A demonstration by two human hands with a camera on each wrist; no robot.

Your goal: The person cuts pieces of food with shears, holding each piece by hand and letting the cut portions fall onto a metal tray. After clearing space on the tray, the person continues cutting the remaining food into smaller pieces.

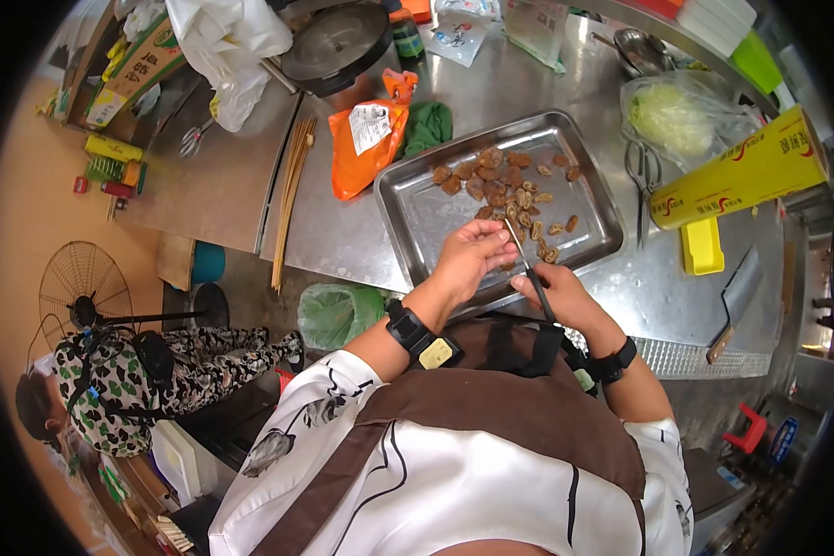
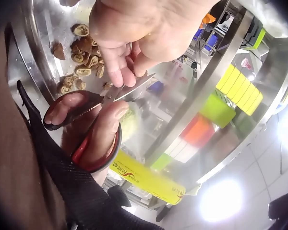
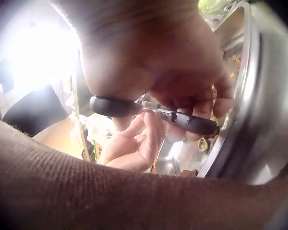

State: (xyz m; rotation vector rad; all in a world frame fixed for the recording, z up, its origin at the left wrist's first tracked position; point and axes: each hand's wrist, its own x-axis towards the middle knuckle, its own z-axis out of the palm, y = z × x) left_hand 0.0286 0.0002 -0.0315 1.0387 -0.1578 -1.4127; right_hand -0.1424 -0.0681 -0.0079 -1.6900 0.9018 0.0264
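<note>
My right hand grips a pair of black-handled scissors, with thumb and fingers through the loops. In the left wrist view the scissor blades stand apart, right at the fingertips of my left hand. Those fingertips pinch a small brown piece, mostly hidden by the fingers. Both hands are over the near side of a metal tray. Wrinkled brown pieces like soaked dried mushrooms lie in it, whole ones toward the back and curled, ring-like ones nearer the hands.
Left of the tray are an orange bag, a green cloth and long thin sticks. At right lie another pair of scissors, a yellow film box, a yellow container and a cleaver. A lined bin stands below the counter.
</note>
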